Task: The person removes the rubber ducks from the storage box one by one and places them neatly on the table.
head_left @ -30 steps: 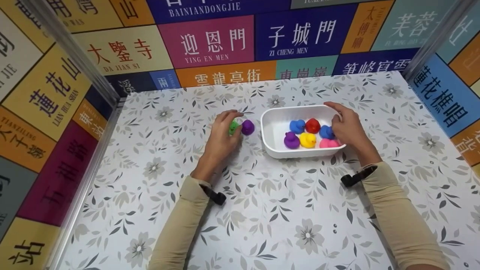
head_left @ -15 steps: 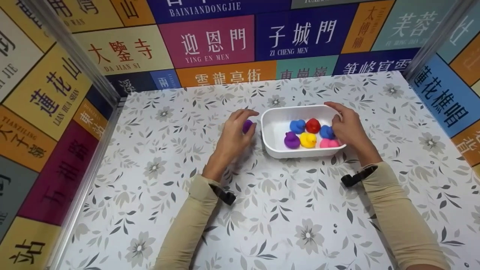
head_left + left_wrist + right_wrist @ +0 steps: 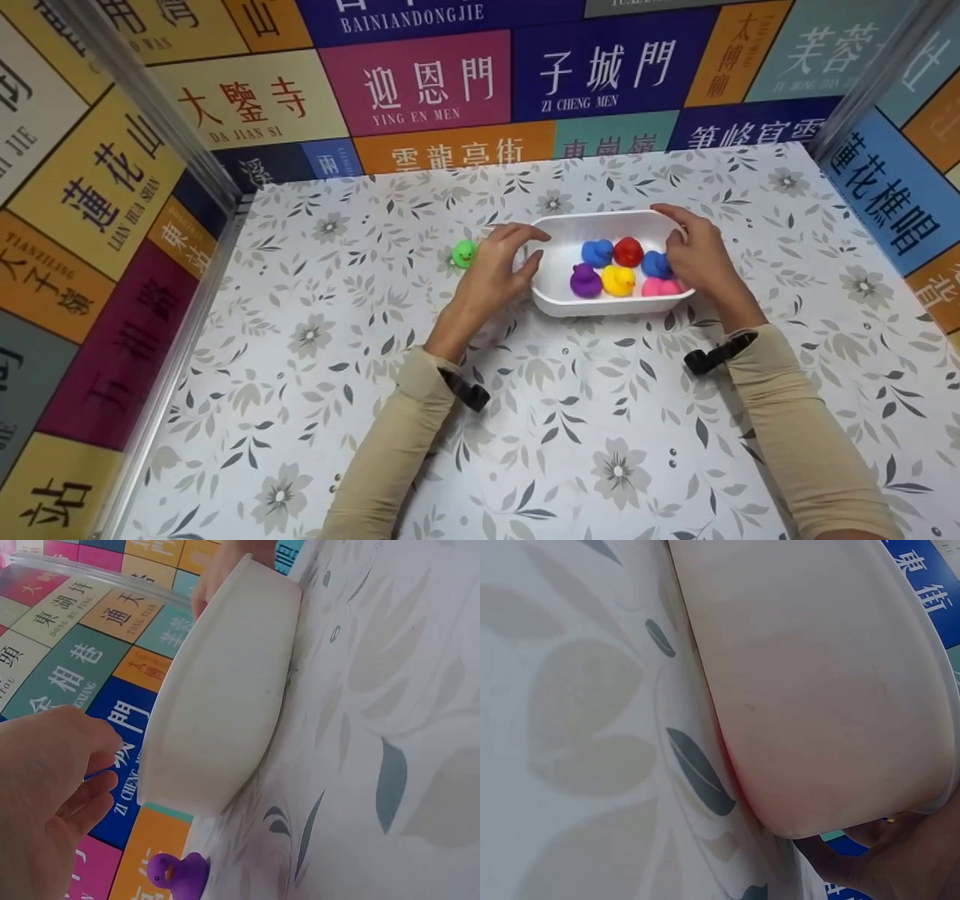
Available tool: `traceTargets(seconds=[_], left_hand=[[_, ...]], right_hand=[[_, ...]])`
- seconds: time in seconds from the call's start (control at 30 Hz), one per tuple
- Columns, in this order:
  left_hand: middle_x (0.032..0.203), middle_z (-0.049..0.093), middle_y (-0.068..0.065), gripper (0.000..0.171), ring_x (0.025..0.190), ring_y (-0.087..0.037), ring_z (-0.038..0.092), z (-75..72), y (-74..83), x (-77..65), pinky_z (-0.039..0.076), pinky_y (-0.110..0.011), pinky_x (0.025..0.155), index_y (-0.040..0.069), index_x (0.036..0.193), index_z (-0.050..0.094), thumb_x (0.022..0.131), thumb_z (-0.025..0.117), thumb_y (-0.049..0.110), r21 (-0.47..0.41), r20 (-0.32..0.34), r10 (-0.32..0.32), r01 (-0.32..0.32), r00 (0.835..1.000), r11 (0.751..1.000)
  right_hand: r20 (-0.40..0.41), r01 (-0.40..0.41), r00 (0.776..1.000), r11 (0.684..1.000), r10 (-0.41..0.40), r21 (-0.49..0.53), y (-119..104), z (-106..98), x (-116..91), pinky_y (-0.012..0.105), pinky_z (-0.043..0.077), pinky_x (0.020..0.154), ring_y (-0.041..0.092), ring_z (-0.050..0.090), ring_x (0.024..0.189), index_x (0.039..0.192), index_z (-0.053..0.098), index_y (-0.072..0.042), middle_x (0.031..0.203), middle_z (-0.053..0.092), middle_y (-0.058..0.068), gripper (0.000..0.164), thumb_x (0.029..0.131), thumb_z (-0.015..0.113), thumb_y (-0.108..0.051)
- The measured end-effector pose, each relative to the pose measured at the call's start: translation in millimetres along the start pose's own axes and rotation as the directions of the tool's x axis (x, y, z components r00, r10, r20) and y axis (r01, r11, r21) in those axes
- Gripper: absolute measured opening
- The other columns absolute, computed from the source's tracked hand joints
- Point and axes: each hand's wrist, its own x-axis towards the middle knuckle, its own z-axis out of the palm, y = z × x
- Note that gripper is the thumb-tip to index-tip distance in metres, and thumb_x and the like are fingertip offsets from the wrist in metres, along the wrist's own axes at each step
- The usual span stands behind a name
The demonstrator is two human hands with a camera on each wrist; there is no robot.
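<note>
My left hand hovers at the left end of a white plastic tub, fingers loosely bent, with nothing seen between them. In the left wrist view, a purple rubber duck stands on the table by the tub's end; the hand mostly hides it in the head view. A green rubber duck sits left of that hand. My right hand holds the tub's right end by the rim. Inside the tub are two blue ducks, a red duck, a purple duck, a yellow duck and a partly covered pink duck.
The table has a white cover printed with grey leaves and flowers. Panels with coloured lettering stand behind it and along both sides, with metal posts in the corners. Black bands with small cameras sit on both wrists.
My left hand has moved right, from the green duck past the purple duck to the tub's left end. The green duck shows again. My right hand stays on the tub.
</note>
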Motion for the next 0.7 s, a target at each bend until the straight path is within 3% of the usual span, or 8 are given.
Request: traceTargets(seconds=[0.23, 0.47, 0.7], left_hand=[[0.125, 0.077, -0.004, 0.021, 0.126, -0.022, 0.069, 9.0, 9.6, 7.1, 0.053, -0.033, 0.113, 0.011, 0.123, 0.077, 0.103, 0.070, 0.011, -0.003, 0.054, 0.014, -0.014, 0.998, 1.000], [0.122, 0.078, -0.004, 0.020, 0.117, -0.018, 0.071, 21.7, 20.9, 17.2, 0.055, -0.024, 0.107, 0.009, 0.122, 0.078, 0.104, 0.070, 0.010, -0.075, 0.126, 0.064, -0.055, 0.990, 0.996], [0.120, 0.079, -0.009, 0.020, 0.113, -0.024, 0.074, 34.3, 26.1, 25.4, 0.059, -0.030, 0.104, 0.005, 0.119, 0.078, 0.101, 0.070, 0.006, -0.161, 0.161, 0.108, -0.082, 0.981, 0.984]], right_hand=[[-0.005, 0.011, 1.000, 1.000, -0.011, -0.004, 1, 0, 0, 0.061, 0.035, 0.129, 0.041, 0.051, 0.145, 0.162, 0.051, -0.015, 0.164, 0.052, 0.020, 0.058, 0.107, 0.035, -0.003], [-0.005, 0.007, 1.000, 1.000, -0.007, -0.014, 2, 1, 0, 0.061, 0.031, 0.131, 0.042, 0.048, 0.149, 0.162, 0.051, -0.017, 0.165, 0.051, 0.020, 0.057, 0.109, 0.035, -0.004], [-0.009, 0.018, 1.000, 1.000, -0.018, 0.000, 2, 0, 1, 0.061, 0.030, 0.132, 0.041, 0.049, 0.149, 0.161, 0.051, -0.014, 0.164, 0.051, 0.019, 0.057, 0.108, 0.036, -0.003]])
